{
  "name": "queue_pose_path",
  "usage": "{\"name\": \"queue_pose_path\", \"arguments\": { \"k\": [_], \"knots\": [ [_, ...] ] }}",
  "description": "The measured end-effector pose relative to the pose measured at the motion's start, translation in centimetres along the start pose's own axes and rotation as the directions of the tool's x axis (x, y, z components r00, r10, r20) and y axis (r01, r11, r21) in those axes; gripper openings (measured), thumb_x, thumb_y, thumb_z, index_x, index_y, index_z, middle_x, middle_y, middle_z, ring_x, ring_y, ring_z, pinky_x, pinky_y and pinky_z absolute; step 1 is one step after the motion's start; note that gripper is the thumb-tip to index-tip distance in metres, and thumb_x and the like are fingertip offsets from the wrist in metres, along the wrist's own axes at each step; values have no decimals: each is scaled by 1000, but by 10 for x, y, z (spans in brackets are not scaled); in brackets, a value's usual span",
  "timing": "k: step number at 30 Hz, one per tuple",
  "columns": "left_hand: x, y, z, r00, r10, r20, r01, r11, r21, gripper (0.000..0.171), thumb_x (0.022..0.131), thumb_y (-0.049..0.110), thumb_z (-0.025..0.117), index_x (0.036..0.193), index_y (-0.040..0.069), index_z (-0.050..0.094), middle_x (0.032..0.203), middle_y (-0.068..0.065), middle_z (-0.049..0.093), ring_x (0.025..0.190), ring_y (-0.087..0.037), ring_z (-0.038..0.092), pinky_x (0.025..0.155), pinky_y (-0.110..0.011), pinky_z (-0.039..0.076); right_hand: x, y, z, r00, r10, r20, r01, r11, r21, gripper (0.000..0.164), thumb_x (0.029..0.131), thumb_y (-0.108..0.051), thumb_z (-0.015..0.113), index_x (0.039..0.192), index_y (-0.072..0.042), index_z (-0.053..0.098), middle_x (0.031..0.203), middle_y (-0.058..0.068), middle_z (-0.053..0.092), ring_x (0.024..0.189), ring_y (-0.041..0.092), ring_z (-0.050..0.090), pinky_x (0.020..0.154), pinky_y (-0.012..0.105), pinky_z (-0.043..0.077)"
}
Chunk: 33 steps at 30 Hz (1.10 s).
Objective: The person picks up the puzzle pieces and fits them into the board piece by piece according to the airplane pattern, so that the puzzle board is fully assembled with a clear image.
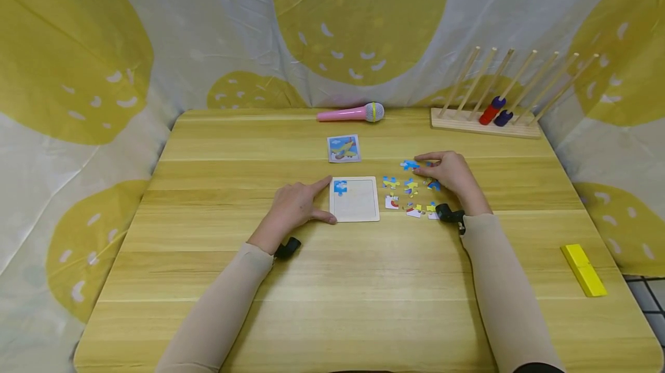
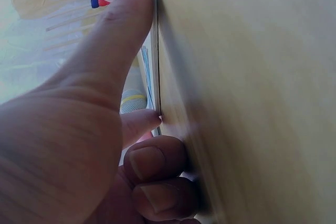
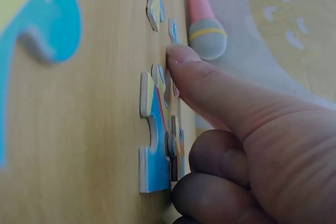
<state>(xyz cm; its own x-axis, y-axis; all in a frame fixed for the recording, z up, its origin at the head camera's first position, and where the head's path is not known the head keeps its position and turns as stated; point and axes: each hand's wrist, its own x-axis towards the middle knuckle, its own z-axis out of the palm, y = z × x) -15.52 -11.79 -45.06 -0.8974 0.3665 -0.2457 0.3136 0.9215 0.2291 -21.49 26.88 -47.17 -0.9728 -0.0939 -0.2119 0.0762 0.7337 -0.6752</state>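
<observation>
A square wooden puzzle tray (image 1: 355, 211) lies flat, with one blue jigsaw piece (image 1: 340, 187) in its upper left corner. My left hand (image 1: 295, 204) touches the tray's left side, index finger at the upper corner and thumb at the lower one. In the left wrist view the other fingers are folded under, beside the tray's edge (image 2: 155, 51). To the right, my right hand (image 1: 448, 172) pinches a blue jigsaw piece (image 1: 409, 165) between thumb and index finger, low over the table. Several loose pieces, including a yellow one (image 1: 391, 183), lie between tray and hand.
Behind the tray lies a picture card (image 1: 344, 149) of a yellow airplane. A pink toy microphone (image 1: 345, 114) is at the back edge. A pegged wooden stand (image 1: 467, 124) with red and purple beads stands back right, and a yellow block (image 1: 584, 270) lies front right.
</observation>
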Motion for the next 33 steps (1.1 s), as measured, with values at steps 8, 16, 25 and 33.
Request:
{"name": "queue_pose_path", "arguments": {
  "k": [8,16,25,33],
  "knots": [
    [0,0,0,1000,3,-4,-3,1000,6,111,70,78,81,164,33,43,62,2,38,62,-16,30,57,-32,26,0,-2,3,999,-19,-38,18,1000,-21,40,94,-40,82,127,-16,80,62,-1,55,63,20,43,63,35,35],
    [0,-1,0,1000,3,0,-3,1000,-4,111,71,78,80,164,33,42,62,1,42,62,-16,30,57,-32,27,0,-2,5,995,-75,-59,71,995,-66,39,95,-39,81,123,-12,81,64,1,60,59,17,43,61,33,36],
    [0,-1,0,1000,7,-4,-7,1000,4,110,71,78,80,164,33,43,62,2,38,61,-16,29,56,-32,26,-5,-14,-3,993,-109,-42,109,994,-20,43,98,-40,77,126,-7,77,62,-4,41,55,12,34,55,29,32],
    [0,0,0,1000,-5,8,5,1000,-1,111,70,79,81,164,33,42,63,2,38,62,-15,28,57,-32,26,-24,-83,22,974,-227,26,228,972,-50,34,99,-36,77,123,-12,79,61,-4,39,55,13,31,57,31,32]
  ]
}}
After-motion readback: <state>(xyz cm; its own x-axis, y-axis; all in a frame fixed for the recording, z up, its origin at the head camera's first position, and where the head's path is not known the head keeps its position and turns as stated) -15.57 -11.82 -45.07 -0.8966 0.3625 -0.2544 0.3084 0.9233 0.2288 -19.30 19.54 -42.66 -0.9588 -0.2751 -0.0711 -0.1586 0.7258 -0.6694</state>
